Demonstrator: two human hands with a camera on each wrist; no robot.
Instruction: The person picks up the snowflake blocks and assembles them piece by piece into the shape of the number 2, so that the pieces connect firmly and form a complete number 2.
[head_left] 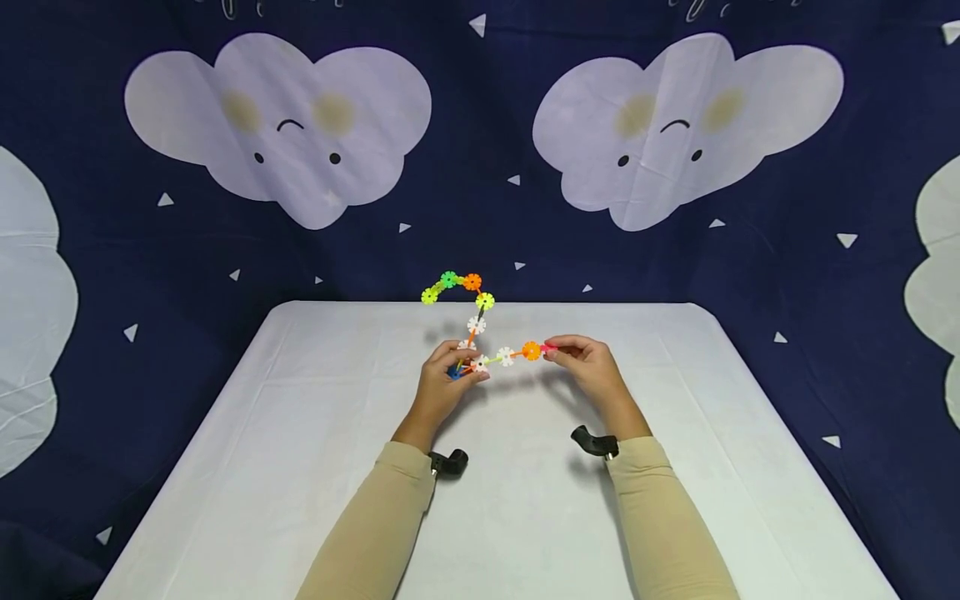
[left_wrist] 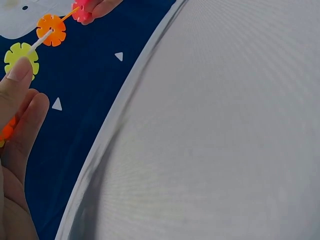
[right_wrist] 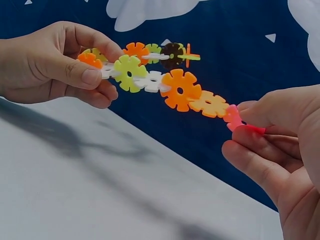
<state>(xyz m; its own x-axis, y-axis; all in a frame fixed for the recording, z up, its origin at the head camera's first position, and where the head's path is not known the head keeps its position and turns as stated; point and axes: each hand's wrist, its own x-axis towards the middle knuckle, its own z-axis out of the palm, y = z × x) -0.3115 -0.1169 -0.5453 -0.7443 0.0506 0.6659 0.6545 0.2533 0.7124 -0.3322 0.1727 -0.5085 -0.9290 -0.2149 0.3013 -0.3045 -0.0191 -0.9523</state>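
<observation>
A chain of interlocking plastic snowflake discs (head_left: pixel 531 351) in orange, white, yellow-green and pink stretches between the two hands above the table. My left hand (head_left: pixel 438 385) grips it partway along, thumb over the discs; a blue disc (head_left: pixel 455 373) shows beside those fingers. Beyond that hand the chain rises and curves left, with a green disc (head_left: pixel 448 279) near the top of the bend. At the other end, my right hand (head_left: pixel 595 367) pinches a pink disc (right_wrist: pixel 232 118) between thumb and fingers. Next to the pink one sits an orange disc (right_wrist: pixel 209 104). Fingers hide part of the left-hand discs.
A white-covered table (head_left: pixel 525 500) lies under both forearms. Behind it hangs a dark blue cloth (head_left: pixel 480 167) printed with clouds and small triangles. Each wrist wears a black camera mount, such as the right one (head_left: pixel 592 442).
</observation>
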